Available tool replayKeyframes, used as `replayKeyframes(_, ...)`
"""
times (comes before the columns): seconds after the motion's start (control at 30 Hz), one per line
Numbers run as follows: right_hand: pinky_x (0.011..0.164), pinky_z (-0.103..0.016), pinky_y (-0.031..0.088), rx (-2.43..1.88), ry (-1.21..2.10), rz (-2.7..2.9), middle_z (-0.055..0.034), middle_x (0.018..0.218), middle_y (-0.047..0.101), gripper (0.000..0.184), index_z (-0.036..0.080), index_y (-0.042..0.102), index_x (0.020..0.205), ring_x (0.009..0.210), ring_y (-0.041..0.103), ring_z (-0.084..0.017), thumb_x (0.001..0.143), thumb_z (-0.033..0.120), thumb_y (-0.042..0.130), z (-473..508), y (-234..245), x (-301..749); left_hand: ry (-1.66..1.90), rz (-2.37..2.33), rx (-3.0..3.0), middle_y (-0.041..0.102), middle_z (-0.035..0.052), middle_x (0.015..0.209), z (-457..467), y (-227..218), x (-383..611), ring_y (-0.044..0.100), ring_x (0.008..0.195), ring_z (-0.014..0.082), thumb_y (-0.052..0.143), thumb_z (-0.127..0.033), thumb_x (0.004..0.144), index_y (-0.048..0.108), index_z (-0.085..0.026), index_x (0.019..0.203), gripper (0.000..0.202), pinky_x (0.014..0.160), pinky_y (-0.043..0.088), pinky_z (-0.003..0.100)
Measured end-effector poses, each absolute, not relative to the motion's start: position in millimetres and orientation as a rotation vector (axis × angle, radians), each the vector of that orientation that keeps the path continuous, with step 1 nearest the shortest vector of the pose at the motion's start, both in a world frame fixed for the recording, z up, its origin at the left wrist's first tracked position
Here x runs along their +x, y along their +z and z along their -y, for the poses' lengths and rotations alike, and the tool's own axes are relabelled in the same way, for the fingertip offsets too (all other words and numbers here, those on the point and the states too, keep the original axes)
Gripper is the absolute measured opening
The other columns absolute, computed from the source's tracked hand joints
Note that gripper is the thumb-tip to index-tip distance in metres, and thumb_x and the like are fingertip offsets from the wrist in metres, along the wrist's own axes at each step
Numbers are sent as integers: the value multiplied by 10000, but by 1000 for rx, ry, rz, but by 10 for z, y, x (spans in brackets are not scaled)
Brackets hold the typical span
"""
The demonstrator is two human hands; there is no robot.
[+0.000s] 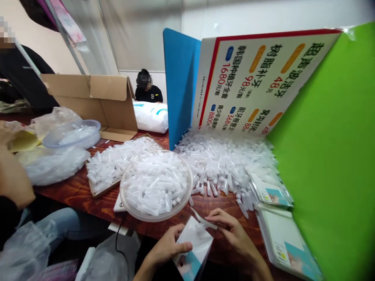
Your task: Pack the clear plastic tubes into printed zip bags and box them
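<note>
My left hand [166, 248] is closed around a small clear packet [193, 249] with a printed card inside, held at the near table edge. My right hand [231, 230] pinches a thin clear plastic tube [202, 220] at the packet's top opening. Just beyond them stands a round clear bowl [129, 205] heaped with the same small tubes. A loose pile of tubes [225, 164] lies behind it against the upright boards. Two stacks of printed packets [271, 193] [288, 244] lie to the right of my right hand.
A flat tray of tubes [111, 166] sits left of the bowl. A lidded clear tub [73, 134], plastic bags [49, 166] and an open cardboard box [96, 99] are further left. Blue [180, 86], printed [254, 78] and green boards [334, 156] wall the right. Another person's arm [11, 175] is at left, a person [146, 89] sits far back.
</note>
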State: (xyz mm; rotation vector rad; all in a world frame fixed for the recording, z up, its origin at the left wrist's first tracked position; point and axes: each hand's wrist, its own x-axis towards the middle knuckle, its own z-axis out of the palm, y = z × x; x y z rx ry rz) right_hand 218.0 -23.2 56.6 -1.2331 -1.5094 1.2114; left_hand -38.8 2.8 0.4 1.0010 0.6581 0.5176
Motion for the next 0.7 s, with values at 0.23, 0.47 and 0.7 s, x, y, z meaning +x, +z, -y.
replayKeyframes(0.23,641,-258,426,-1312,1315,1643,-10,753,637,168,171,704,749,725,578,-178,826,319,716,-8,554,1821,538,-618,940,670,37,868,-11,-26,-571,534,706,123,928,-577,552,707,-116,1100,749,614,379,183)
replayKeyframes(0.47,676,-260,447,-1250,1005,1996,-25,790,661,293,181,681,667,749,618,-177,908,345,661,-402,833,1532,609,-607,940,668,41,903,8,24,-761,569,796,165,942,-568,525,679,-132,1076,751,697,395,223)
replayKeyframes(0.7,757,-310,476,-1689,342,2123,-110,980,718,195,160,684,1014,852,681,-245,827,126,728,-1080,1024,1121,741,-724,999,677,47,999,94,-17,-811,599,919,217,959,-468,515,593,-179,1055,714,797,426,272)
